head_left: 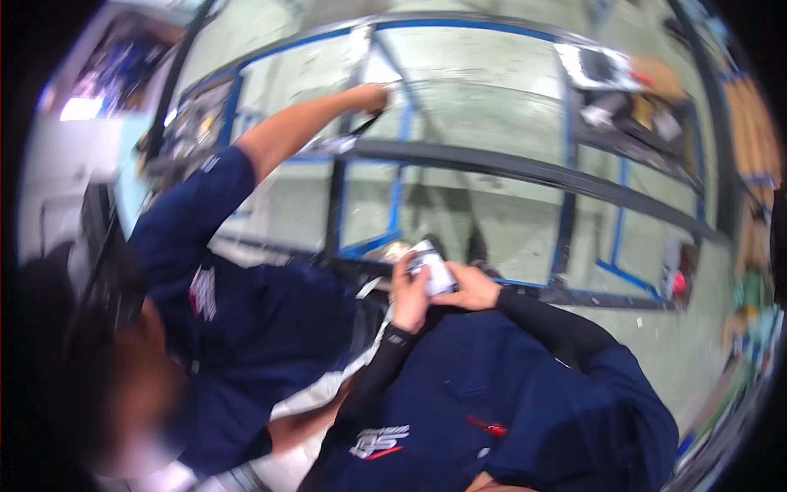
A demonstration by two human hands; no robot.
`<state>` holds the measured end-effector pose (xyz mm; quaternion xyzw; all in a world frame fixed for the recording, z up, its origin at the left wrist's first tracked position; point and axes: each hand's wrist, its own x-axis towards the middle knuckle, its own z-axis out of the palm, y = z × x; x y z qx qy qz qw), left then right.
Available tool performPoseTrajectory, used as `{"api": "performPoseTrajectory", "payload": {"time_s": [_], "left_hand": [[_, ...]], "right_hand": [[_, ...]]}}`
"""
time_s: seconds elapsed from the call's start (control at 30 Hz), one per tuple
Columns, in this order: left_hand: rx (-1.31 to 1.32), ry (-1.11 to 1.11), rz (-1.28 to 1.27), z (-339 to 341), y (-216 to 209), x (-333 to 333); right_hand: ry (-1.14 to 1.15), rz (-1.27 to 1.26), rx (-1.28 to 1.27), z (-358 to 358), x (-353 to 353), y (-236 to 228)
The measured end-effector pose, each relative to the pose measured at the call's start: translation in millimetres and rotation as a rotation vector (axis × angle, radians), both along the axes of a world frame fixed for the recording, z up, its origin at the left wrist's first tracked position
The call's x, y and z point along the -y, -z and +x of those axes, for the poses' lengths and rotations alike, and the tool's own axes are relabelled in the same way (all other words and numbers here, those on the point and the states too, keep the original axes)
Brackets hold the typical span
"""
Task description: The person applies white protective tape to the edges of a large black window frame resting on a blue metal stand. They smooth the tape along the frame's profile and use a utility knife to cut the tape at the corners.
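Just in front of my chest, a small flat white rectangular object (pixel 432 267) with dark markings sits between my two hands. Its exact kind is too blurred to tell. My left hand (pixel 408 297) is closed around its left side, with the thumb up against it. From the other side, my right hand (pixel 471 287) grips its lower right edge, fingers bent. Both hands are close to the near edge of a dark metal frame (pixel 492 168) with blue edges.
At my left a co-worker in a dark blue shirt (pixel 193 193) stretches an arm (pixel 307 123) over the frame, a dark item below the hand. Assorted parts (pixel 631 115) rest on the frame's right side. A dark upright post (pixel 711 107) stands at the far right.
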<state>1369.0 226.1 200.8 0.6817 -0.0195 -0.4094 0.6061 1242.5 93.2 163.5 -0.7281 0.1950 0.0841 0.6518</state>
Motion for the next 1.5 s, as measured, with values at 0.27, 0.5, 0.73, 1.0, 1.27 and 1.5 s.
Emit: {"api": "performPoseTrajectory", "payload": {"time_s": [0.27, 0.5, 0.73, 1.0, 1.27, 1.5], "left_hand": [[-0.074, 0.31, -0.127, 2, -15, 46], [-0.109, 0.233, 0.005, 51, 13, 56], [-0.387, -0.228, -0.144, 136, 49, 130], [-0.526, -0.465, -0.226, 152, 67, 182], [-0.563, -0.281, -0.576, 142, 94, 215], [-0.607, -0.449, -0.542, 61, 57, 265]], "right_hand": [[0.47, -0.13, 0.09, -41, 52, -68], [0.861, -0.455, 0.118, -108, 200, -172], [0.59, -1.188, -0.327, -128, 353, -34], [0.325, -1.173, -0.361, -115, 383, 23], [0.324, -1.091, -0.425, -116, 389, 17], [0.247, -1.175, -0.313, -142, 402, 34]]}}
